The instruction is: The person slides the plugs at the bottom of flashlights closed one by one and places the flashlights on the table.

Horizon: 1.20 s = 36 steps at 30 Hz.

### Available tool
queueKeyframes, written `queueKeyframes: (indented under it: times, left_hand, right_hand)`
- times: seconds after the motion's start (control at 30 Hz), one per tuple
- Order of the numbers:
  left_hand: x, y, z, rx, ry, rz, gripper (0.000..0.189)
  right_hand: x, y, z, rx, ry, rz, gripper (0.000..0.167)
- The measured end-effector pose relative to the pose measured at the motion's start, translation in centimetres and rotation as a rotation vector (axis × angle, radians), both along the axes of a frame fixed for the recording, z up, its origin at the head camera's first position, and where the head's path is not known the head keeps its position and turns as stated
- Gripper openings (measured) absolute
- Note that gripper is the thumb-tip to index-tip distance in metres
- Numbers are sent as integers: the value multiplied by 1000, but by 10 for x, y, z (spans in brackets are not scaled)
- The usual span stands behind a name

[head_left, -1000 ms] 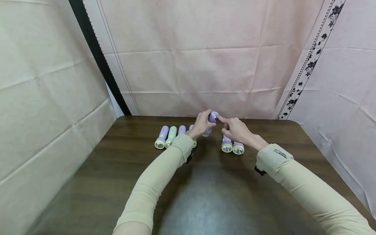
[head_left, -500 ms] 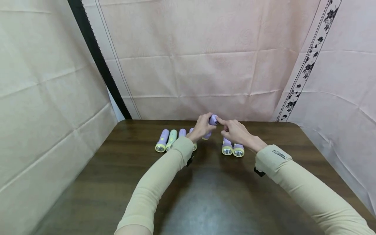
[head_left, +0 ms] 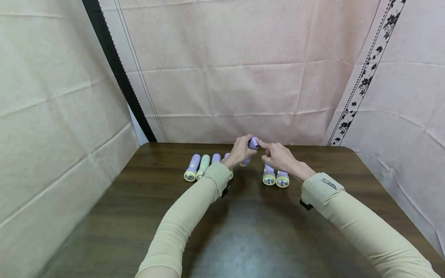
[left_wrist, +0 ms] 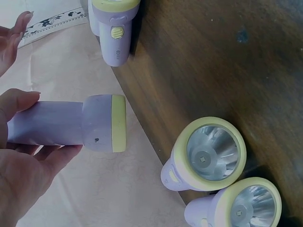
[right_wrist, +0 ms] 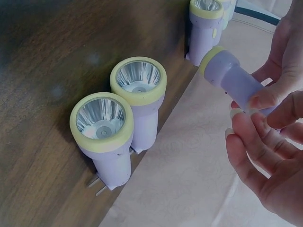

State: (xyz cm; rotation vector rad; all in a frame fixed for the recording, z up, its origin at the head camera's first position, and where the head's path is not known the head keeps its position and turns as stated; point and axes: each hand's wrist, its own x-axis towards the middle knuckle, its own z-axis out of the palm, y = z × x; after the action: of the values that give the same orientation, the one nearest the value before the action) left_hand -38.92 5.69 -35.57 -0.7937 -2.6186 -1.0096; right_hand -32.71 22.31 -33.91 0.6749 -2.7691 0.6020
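Note:
My left hand (head_left: 240, 151) grips a purple flashlight (left_wrist: 52, 123) with a yellow rim, held raised over the far side of the table. Its yellow lens end points away from the palm in the left wrist view. My right hand (head_left: 279, 156) reaches in from the right, index finger stretched to the flashlight's rear end and the other fingers loosely bent. In the right wrist view its fingertips (right_wrist: 236, 112) are right at the flashlight's back part. Fingers cover much of that rear end.
Left of the hands, several flashlights lie in a row, one green (head_left: 203, 166) among purple ones (head_left: 192, 168). Two purple flashlights (right_wrist: 106, 161) lie to the right, metal plug prongs (right_wrist: 98, 185) sticking out. The dark wooden table (head_left: 236, 231) ends at a pale cloth (head_left: 250, 88).
The head view has tipped slightly, so the whole scene sits a little lower in it. Both hands keep their places at the flashlight.

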Motion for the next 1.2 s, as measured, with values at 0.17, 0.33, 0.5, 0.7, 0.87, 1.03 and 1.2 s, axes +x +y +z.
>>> queueKeyframes:
  times: [0.17, 0.33, 0.5, 0.7, 0.87, 1.03, 1.2]
  left_hand:
    - [0, 0, 2, -9, 3, -8, 32]
    - [0, 0, 5, -21, 9, -20, 35]
    - [2, -5, 1, -47, -7, -53, 38]
    - [5, -15, 0, -149, -29, -42, 40]
    - [2, -13, 9, -227, -69, 30, 51]
    - [-7, -8, 9, -381, -44, 130, 55]
    - [-22, -3, -7, -567, 4, 242, 49]
  right_hand:
    - [-2, 0, -1, 5, -17, -12, 70]
    - [-5, 3, -4, -18, -2, -9, 71]
    - [-3, 4, -13, -82, -39, 33, 73]
    - [-3, 2, -26, -63, -59, 56, 79]
    - [-3, 4, -27, -41, -57, 19, 84]
    - [-3, 3, -19, -48, -30, 24, 80]
    - [-5, -1, -12, -52, 4, 28, 76]
